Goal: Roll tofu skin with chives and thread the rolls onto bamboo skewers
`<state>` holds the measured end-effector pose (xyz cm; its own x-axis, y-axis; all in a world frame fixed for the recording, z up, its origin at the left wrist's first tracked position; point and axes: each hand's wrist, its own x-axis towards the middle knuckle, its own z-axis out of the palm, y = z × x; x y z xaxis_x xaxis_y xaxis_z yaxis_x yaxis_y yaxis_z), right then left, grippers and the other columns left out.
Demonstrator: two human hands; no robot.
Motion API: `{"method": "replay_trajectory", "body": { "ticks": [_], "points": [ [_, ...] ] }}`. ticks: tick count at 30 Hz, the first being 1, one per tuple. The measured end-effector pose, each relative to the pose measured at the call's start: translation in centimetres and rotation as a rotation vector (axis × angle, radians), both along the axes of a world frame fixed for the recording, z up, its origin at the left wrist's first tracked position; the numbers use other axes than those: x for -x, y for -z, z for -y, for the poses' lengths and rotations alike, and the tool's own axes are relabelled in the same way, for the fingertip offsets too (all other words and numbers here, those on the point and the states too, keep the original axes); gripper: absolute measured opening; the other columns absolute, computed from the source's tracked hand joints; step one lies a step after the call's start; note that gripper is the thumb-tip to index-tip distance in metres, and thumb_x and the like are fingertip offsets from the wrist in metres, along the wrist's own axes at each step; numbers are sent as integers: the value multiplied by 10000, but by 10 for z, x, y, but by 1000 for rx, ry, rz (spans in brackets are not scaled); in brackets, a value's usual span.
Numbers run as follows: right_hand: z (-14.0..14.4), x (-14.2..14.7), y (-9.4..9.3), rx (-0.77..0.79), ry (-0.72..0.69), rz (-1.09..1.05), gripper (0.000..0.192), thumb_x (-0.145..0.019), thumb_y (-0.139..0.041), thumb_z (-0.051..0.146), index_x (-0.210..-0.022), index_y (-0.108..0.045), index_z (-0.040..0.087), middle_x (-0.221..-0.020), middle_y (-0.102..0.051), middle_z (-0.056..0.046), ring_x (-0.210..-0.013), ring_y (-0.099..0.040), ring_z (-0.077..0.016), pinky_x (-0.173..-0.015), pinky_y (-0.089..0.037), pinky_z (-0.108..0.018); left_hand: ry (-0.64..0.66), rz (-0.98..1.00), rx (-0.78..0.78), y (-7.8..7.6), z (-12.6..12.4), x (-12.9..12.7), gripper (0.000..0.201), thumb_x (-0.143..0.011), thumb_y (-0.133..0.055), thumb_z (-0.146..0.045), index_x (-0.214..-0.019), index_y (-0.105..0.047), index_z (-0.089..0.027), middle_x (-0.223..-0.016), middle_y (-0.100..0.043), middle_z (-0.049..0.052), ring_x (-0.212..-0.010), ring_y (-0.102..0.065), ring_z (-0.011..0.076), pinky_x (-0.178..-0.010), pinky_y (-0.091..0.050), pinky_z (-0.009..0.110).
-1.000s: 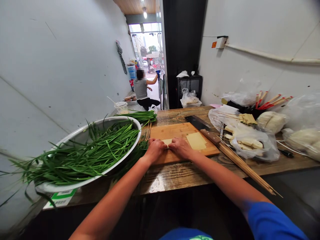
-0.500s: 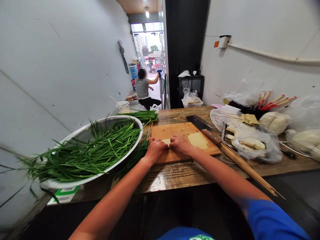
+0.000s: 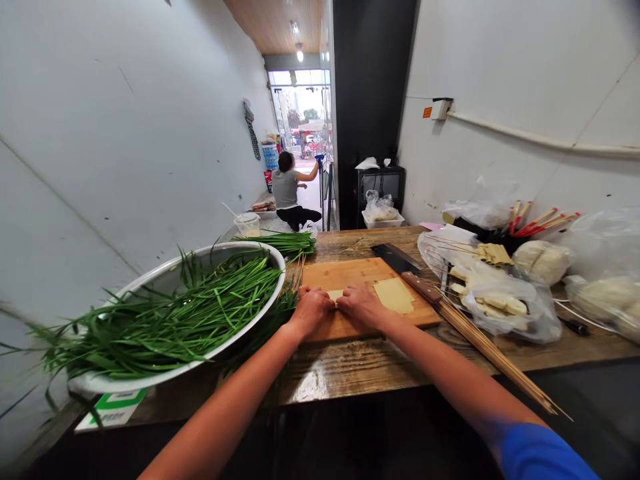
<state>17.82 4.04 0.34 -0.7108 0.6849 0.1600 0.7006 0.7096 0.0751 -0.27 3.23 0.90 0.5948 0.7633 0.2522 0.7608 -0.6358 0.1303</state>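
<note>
My left hand and my right hand sit side by side on a wooden cutting board, fingers curled down onto a pale tofu sheet between them. What lies under the fingers is hidden. A stack of flat tofu sheets lies just right of my right hand. A cleaver with a wooden handle rests along the board's right edge.
A large metal basin full of green chives stands at the left; a chive bunch lies behind the board. Bamboo skewers run along the right, beside plastic bags of tofu. A person crouches by the far doorway.
Both hands stay pressed on the tofu sheet at the board's near edge. The camera has tilted up slightly, so everything sits lower in the picture.
</note>
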Motion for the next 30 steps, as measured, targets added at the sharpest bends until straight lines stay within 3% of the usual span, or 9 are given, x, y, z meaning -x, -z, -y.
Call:
{"method": "replay_trajectory", "body": {
  "ticks": [4,10,17,23,30],
  "points": [
    [-3,-1,1,-8,-43,13,263,-902,-442,258,-850,-680,158,-821,-630,-87,-845,-500,-183,-712,-339,-274,-42,71,-11,3,-1,0,262,-848,-498,-216,-693,-707,-239,-730,-658,17,-802,-506,168,-738,-203,346],
    [-14,-4,-10,84,-63,-51,272,-883,-468,259,-784,-710,185,-832,-640,-67,-831,-502,-170,-685,-329,-252,-75,21,-120,12,6,0,212,-872,-494,-250,-791,-689,-228,-745,-647,24,-796,-508,174,-734,-229,350],
    [-24,-4,-19,178,-138,-7,243,-871,-478,195,-823,-715,165,-814,-642,-67,-788,-517,-155,-663,-325,-239,56,-106,-240,14,9,2,172,-894,-455,-209,-900,-626,-213,-829,-620,28,-878,-492,188,-822,-251,371],
    [-6,-1,-12,31,-2,-3,271,-899,-438,229,-827,-685,143,-856,-622,-96,-864,-500,-185,-731,-337,-276,59,-55,-140,10,0,3,160,-867,-495,-217,-838,-653,-221,-805,-618,26,-868,-483,185,-786,-248,370],
    [4,-2,0,-63,13,-8,275,-924,-394,241,-905,-652,149,-895,-607,-97,-902,-485,-195,-797,-332,-316,-5,-12,-74,8,-7,1,225,-874,-491,-240,-767,-689,-234,-811,-642,26,-849,-489,179,-766,-237,361]
  ]
}}
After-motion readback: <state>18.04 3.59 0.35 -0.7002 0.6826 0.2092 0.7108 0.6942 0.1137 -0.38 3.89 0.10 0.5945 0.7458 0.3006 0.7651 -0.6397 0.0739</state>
